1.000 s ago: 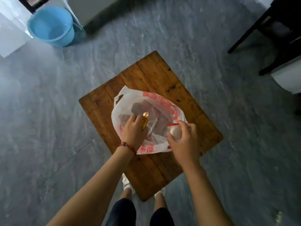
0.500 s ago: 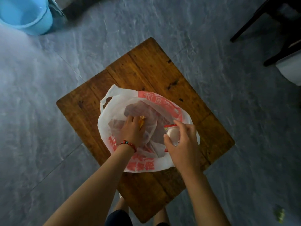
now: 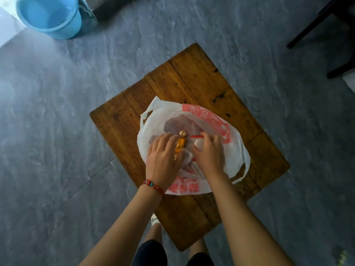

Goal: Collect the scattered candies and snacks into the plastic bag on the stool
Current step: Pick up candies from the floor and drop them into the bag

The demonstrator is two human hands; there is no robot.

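A white plastic bag (image 3: 215,121) with red print lies open on the brown wooden stool (image 3: 201,77). Both hands reach into its mouth. My left hand (image 3: 163,160), with a red bead bracelet at the wrist, holds an orange candy with gold twisted ends (image 3: 180,145) between thumb and fingers. My right hand (image 3: 209,154) grips a white snack packet with a red edge (image 3: 198,144). The bottom of the bag is partly hidden by both hands.
A blue plastic bucket (image 3: 50,16) stands on the grey floor at the top left. Dark furniture legs (image 3: 315,24) stand at the top right. A small greenish scrap (image 3: 343,256) lies on the floor at the bottom right. My legs and a white shoe show beneath the stool's near corner.
Both hands have moved closer together and lower inside the bag's mouth, still holding the candy and the packet. The camera view has shifted.
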